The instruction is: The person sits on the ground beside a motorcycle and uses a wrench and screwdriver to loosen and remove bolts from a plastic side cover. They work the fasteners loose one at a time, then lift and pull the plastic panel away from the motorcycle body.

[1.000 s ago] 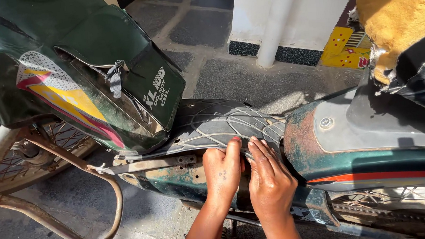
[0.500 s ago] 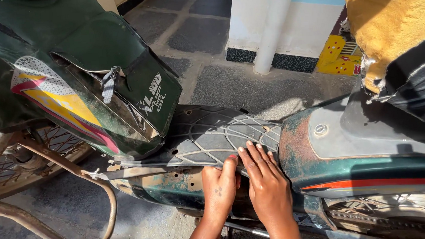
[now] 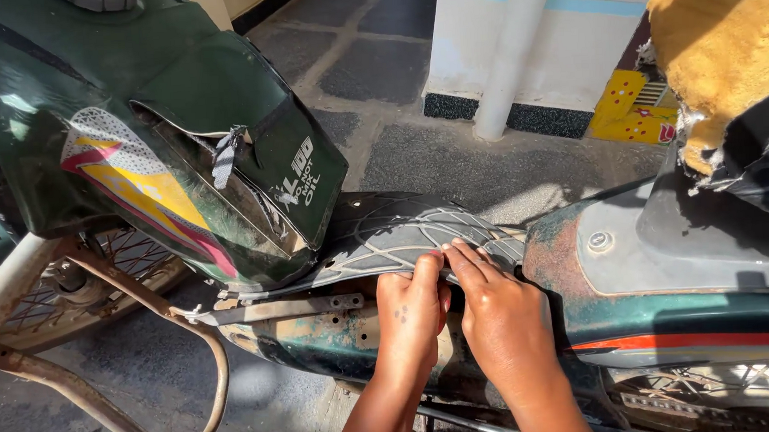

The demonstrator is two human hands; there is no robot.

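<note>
Paved ground of dark stone slabs (image 3: 392, 55) and a white wall with a white pipe (image 3: 512, 52) are seen beyond an old green motorbike, viewed from above. Far left of the hands, a rusty tubular guard (image 3: 148, 417) and a spoked wheel (image 3: 60, 298) are visible. Up and to the left of the hands, the green side panel (image 3: 175, 140) (scuffed, with a yellow and pink flash) is found. A bare metal bracket (image 3: 283, 308) runs just left of the left hand.

Directly above both hands lies the dark ribbed foot mat (image 3: 403, 228), its long axis running left to right across the bike's floor. Its near edge is met by the fingertips of both hands, so neither is clearly nearer. The left hand (image 3: 413, 316) is held palm away, fingers curled over the mat's edge; the right hand (image 3: 498, 320) sits beside it, touching it, fingers extended flat onto the same edge. The hands are together, pressed on the mat; whether the edge is actually pinched cannot be told. Both forearms rise from the bottom of the view.

Right of the hands, the rusted green body panel (image 3: 676, 323) with a red stripe is seen, and above it a torn seat (image 3: 731, 61) showing yellow foam.
</note>
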